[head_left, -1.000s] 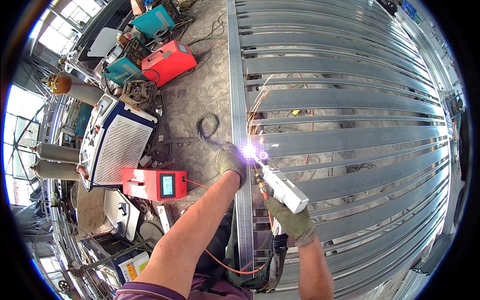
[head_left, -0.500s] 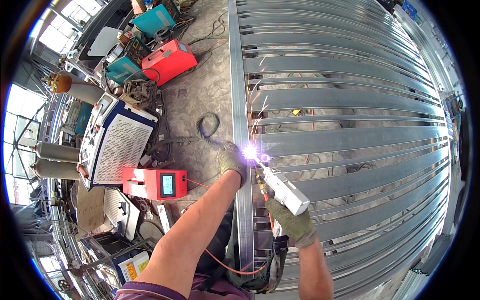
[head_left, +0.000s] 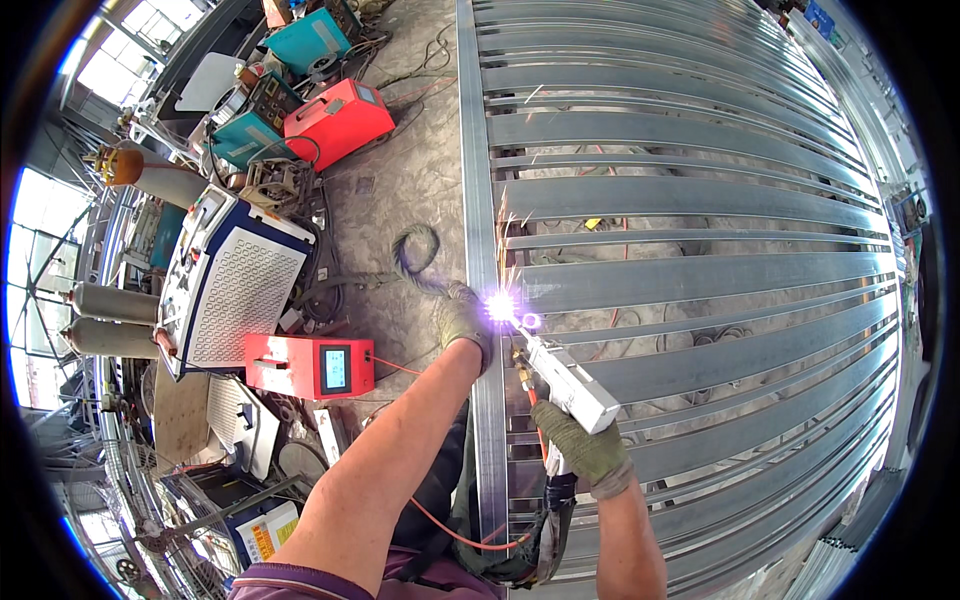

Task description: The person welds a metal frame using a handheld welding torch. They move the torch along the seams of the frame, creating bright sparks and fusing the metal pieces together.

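A white handheld welding gun is in my gloved right hand, which is closed around its handle. Its thin nozzle points up and left to a long metal rail. Bright violet-white glare covers the spot where the nozzle meets the joint between the rail and a crossbar, and sparks fly upward from there. My gloved left hand is curled over the rail's outer edge, just left of the glare; its fingertips are partly hidden. An orange hose and a dark cable run down from the gun. Flat metal crossbars stretch rightward from the rail.
Left on the floor stand a red box with a small screen, a white-and-blue cabinet, another red machine and grey gas cylinders. A looped dark hose lies beside the rail. Cables lie under the crossbars.
The sparks have shifted and now rise in a tighter, steeper stream. Both hands, the welding gun and the rail look almost unmoved.
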The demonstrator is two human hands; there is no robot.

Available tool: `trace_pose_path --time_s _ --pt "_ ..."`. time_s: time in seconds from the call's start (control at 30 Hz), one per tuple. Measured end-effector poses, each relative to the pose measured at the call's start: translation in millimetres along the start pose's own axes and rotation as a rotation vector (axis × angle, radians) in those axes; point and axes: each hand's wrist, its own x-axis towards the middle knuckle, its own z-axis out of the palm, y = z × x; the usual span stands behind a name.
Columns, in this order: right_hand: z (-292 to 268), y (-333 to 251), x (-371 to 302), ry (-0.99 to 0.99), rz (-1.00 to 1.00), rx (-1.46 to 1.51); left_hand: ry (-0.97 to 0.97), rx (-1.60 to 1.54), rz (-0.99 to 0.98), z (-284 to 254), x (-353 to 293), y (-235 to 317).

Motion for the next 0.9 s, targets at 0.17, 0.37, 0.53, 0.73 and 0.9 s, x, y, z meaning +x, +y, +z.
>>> trace_pose_path --time_s 0.17,0.37,0.53,0.73,0.9 --pt "0 -2 -3 0.039 -0.015 0.035 0.009 -0.482 -0.227 -58 -35 65" --pt "4 0 -5 0.01 -0.029 0.052 -0.092 -1.258 -0.547 -67 -30 57" --pt "1 -4 -8 -0.002 -0.005 0.042 -0.046 -1.25 -0.533 -72 -30 61" --pt "-2 6 -8 0.043 -0.005 0.028 -0.223 -0.974 -0.453 -83 -39 81" --pt "2 -1 -10 0.009 0.036 0.056 0.052 -0.564 -0.248 -51 -29 47"
